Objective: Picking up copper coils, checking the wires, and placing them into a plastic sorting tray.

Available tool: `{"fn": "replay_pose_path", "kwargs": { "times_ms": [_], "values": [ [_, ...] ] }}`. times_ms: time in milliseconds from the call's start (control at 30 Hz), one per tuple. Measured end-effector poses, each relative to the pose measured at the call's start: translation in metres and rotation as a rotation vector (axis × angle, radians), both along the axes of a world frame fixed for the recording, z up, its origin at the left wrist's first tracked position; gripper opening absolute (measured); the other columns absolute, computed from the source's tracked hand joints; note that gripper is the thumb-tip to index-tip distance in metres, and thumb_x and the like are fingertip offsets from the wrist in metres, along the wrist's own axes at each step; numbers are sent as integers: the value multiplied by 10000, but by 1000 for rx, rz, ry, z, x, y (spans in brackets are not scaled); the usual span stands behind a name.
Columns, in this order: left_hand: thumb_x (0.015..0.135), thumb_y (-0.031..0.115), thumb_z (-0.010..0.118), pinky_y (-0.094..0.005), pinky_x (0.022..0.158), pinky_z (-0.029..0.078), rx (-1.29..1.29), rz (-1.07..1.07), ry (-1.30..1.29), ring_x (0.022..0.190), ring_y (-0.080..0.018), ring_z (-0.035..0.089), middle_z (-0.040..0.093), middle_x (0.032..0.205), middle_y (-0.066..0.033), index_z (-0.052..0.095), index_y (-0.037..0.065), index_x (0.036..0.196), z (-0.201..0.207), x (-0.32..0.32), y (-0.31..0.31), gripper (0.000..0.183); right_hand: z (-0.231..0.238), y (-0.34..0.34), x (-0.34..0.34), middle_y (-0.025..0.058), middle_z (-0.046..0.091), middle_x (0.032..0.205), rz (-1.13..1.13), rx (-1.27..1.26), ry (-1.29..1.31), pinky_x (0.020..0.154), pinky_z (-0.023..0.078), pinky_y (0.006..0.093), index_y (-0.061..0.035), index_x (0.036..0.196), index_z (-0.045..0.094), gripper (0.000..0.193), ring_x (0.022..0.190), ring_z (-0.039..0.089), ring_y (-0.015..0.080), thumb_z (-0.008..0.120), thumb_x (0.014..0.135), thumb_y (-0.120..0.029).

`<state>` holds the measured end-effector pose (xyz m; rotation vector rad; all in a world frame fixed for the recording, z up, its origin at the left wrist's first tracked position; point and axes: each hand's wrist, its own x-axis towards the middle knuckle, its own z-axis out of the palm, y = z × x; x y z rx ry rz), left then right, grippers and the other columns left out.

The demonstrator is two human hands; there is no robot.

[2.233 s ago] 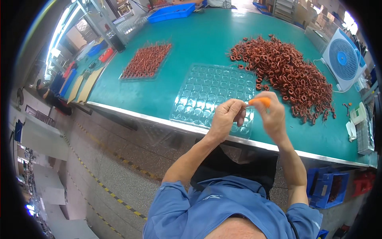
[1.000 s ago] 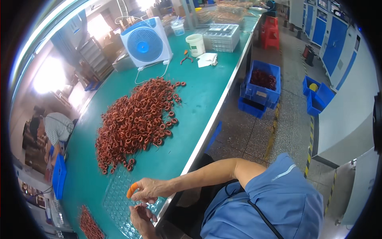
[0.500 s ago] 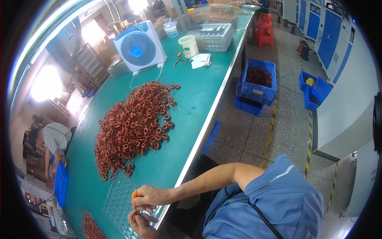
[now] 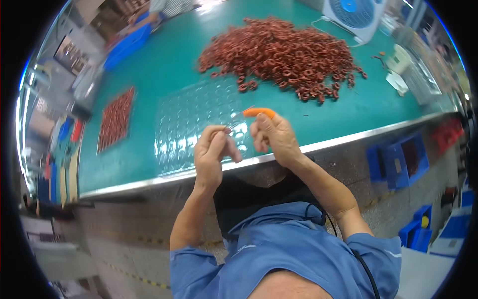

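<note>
My left hand (image 4: pixel 213 149) pinches a small reddish-brown wire-wound ring (image 4: pixel 228 130), mostly hidden by the fingertips. Just to its right, my right hand (image 4: pixel 279 139) is closed on an orange-handled hand tool (image 4: pixel 259 112); its tip points left, and its exact kind is unclear. Both hands are raised above the right part of a clear plastic tray (image 4: pixel 189 117) with rows of round pockets, lying flat at the table's near edge. Beyond the tray spreads a large heap of similar rings (image 4: pixel 284 55) with thin wire ends.
A tray filled with reddish rings (image 4: pixel 115 119) lies on the green table (image 4: pixel 144 82) at left. A blue bin (image 4: pixel 128 47) sits at the far left edge. Back right are a fan (image 4: pixel 351 12), a pale bucket (image 4: pixel 398 60) and a white cloth (image 4: pixel 397 83). Blue crates (image 4: pixel 398 162) stand on the floor.
My view has swung round to the left, so the tray and both hands now appear near the middle. The hands have drawn slightly apart, the orange-handled tool still in the right one.
</note>
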<state>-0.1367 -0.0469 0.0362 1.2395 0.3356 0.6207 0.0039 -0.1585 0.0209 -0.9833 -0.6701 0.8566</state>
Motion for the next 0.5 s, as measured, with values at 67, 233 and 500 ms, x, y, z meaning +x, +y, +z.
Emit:
{"fn": "replay_pose_path", "kwargs": {
  "times_ms": [67, 233, 500],
  "values": [
    [1005, 189, 449, -298, 527, 469, -8, -10, -12, 543, -194, 546, 510, 666, -73, 542, -10, 1061, -3, -19, 4, 227, 7, 15, -16, 16, 564, 813, 31, 64, 53, 497, 400, 169, -27, 1192, 580, 377, 591, 543, 56, 438, 1032, -338],
    [991, 234, 496, -280, 526, 471, -47, -51, 22, 546, -167, 547, 521, 645, -64, 565, -6, 1035, -6, -28, 1, 254, 13, 16, -15, 3, 547, 704, -63, -2, -167, 503, 397, 208, 12, 968, 667, 339, 570, 519, 69, 485, 1021, -269],
    [1012, 124, 462, -255, 551, 443, 241, 35, -35, 583, -116, 515, 513, 677, -49, 466, 51, 1131, 4, -38, 0, 139, 10, 29, -9, 10, 560, 716, 74, 40, -105, 519, 395, 220, -3, 965, 642, 319, 605, 548, 92, 533, 998, -301]
  ]
}}
